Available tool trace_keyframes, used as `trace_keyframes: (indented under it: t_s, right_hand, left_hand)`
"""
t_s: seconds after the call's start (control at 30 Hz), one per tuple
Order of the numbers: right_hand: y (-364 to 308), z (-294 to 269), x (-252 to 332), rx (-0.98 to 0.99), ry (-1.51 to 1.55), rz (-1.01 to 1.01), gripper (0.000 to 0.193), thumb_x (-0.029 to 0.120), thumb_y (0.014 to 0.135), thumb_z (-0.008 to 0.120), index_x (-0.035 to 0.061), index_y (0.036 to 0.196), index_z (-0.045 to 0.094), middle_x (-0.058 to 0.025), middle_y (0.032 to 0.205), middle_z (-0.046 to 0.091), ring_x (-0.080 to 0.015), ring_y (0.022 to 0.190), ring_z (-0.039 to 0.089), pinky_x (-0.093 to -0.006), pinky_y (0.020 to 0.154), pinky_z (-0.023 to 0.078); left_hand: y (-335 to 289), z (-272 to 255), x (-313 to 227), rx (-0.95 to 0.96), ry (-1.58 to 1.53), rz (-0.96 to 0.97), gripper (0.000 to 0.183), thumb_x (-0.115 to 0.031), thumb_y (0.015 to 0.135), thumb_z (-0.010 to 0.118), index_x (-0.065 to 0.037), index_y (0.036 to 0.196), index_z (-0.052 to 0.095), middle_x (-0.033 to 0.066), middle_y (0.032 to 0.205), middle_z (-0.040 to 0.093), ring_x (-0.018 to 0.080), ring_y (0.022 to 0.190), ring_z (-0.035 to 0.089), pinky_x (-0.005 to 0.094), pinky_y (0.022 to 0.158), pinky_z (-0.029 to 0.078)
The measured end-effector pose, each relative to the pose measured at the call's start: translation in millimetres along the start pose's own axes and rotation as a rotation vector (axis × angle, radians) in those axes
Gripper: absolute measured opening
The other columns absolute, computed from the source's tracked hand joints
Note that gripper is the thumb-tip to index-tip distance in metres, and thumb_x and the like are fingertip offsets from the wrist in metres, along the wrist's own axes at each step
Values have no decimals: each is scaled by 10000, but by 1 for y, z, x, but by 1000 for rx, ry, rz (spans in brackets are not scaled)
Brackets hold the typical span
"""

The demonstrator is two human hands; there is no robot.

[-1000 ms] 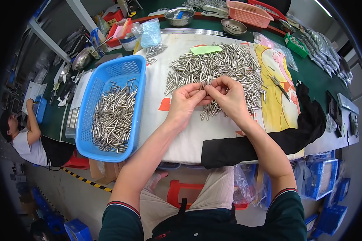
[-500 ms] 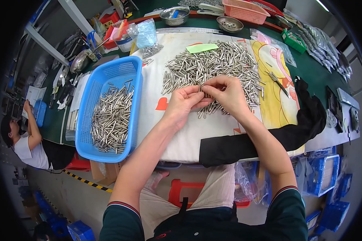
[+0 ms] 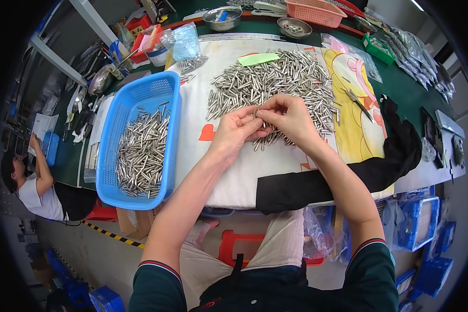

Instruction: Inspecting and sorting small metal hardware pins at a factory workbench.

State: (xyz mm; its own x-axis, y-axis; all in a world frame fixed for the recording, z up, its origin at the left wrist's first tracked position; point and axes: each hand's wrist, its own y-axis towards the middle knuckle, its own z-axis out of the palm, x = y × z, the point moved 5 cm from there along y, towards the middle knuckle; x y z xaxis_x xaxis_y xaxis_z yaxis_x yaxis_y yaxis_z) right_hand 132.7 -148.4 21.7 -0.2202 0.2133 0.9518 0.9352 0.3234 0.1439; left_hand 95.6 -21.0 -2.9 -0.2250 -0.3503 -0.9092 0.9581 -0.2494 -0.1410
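My left hand (image 3: 235, 131) and my right hand (image 3: 288, 120) meet at the near edge of a heap of small metal pins (image 3: 275, 78). Their thumbs and forefingers pinch together around one metal pin (image 3: 256, 112), mostly covered by the fingertips. The heap, of short silvery rods, spreads over a white printed cloth (image 3: 192, 104). A light-green slip (image 3: 258, 59) lies on top of it. To the left stands a blue perforated basket (image 3: 103, 156), partly filled with similar pins (image 3: 143, 153).
Pliers (image 3: 358, 103) lie right of the heap on the cloth's yellow print. A black cloth sleeve (image 3: 296, 191) runs under my right forearm. Metal bowls (image 3: 222, 18) and a pink basket (image 3: 316, 12) stand at the back. Another person (image 3: 36, 182) sits at the far left.
The whole scene has shifted slightly up and left in the picture. Both hands keep their pinch at the same place by the heap.
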Motion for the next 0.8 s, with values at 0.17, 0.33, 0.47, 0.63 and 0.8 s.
trace_keyframes:
  t_s: [0.17, 0.33, 0.47, 0.63, 0.8]
  right_hand:
    - [3, 0, 5, 156, -10, 82, 237, 155, 778, 679, -54, 884, 653, -24, 667, 595, -61, 586, 517, -224, 534, 432]
    - [-2, 7, 8, 333, 72, 101, 262, 215, 884, 582, -38, 940, 624, -13, 743, 600, -54, 645, 533, -203, 568, 440]
    - [-6, 17, 14, 375, 147, 45, 292, 249, 905, 557, -36, 933, 616, -1, 701, 579, -41, 623, 533, -181, 535, 436]
    - [-9, 21, 16, 406, 210, 46, 240, 205, 892, 570, -31, 885, 610, -5, 664, 577, -36, 574, 530, -180, 493, 440]
    - [-7, 20, 12, 392, 108, -62, 225, 152, 877, 553, -63, 890, 620, -28, 648, 585, -48, 545, 534, -197, 487, 457]
  left_hand:
    - [-1, -2, -1, 33, 15, -26, 456, -55, 891, 535, 63, 1293, 353, 123, 930, 646, 164, 812, 654, 239, 748, 540]
    - [-3, -3, -5, 96, -59, -42, 447, -44, 873, 556, 60, 1268, 375, 127, 940, 634, 172, 832, 649, 246, 739, 544]
    - [-4, -5, -6, 248, -119, -87, 441, -61, 852, 594, 56, 1238, 416, 136, 970, 623, 173, 836, 647, 243, 740, 550]
    - [-8, -2, -7, 373, -103, -157, 426, -61, 832, 621, 48, 1208, 454, 134, 982, 619, 174, 845, 649, 246, 754, 553]
    - [-8, -2, -9, 300, -41, -133, 493, -37, 820, 620, 46, 1257, 407, 117, 944, 640, 189, 844, 660, 267, 780, 541]
